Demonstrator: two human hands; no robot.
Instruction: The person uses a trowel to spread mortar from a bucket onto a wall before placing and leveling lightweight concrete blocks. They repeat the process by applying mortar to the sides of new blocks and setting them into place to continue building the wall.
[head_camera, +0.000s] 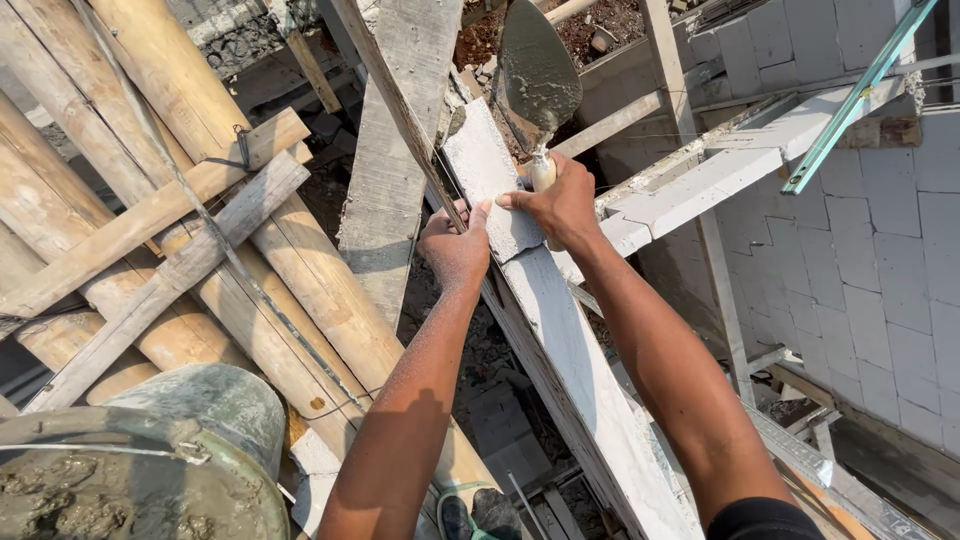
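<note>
My right hand (561, 205) grips the handle of a trowel (537, 75) whose blade, coated in wet grey mortar, points up and away. The same hand rests on a white block (487, 182) that lies on a long sloping white beam (572, 370). My left hand (455, 247) presses against the left side of that block, fingers curled at its edge beside a thin wooden strip (400, 105).
A bucket of wet mortar (95, 490) sits at the lower left. Bamboo poles (190, 120) and wooden planks (390, 160) form scaffolding on the left. A white block wall (870, 270) stands at right with a green level (860, 95) on it. A drop lies below.
</note>
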